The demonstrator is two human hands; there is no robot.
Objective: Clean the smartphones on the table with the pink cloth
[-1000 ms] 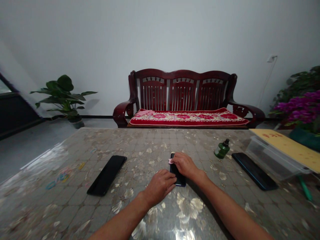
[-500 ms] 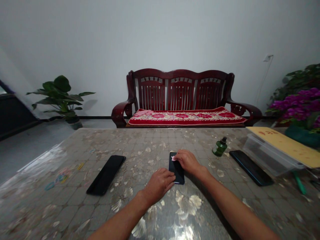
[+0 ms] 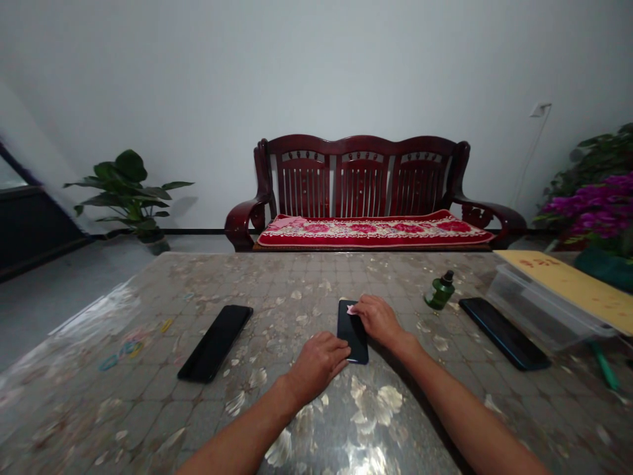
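Observation:
A dark phone (image 3: 357, 340) lies flat on the patterned tabletop (image 3: 277, 284) in front of me. My left hand (image 3: 322, 361) rests at its lower left edge, fingers together and touching the phone. Over the phone's upper part, my right hand (image 3: 378, 318) pinches a small pink cloth or paper (image 3: 351, 309) against the screen. A second dark phone (image 3: 216, 343) lies to the left, and a third (image 3: 504, 333) lies to the right.
A green bottle (image 3: 439, 292) stands right of my hands. Farther right, a yellow sheet (image 3: 564, 277) covers a clear plastic box (image 3: 539, 316), with a green-handled item (image 3: 604, 366) beside it. Colourful bands (image 3: 129, 348) lie at the left. Behind is a wooden bench (image 3: 359, 178).
The whole view has shifted slightly, moving things right in the picture. My right hand and the pink piece are slightly higher on the phone; my left hand stays at its lower edge.

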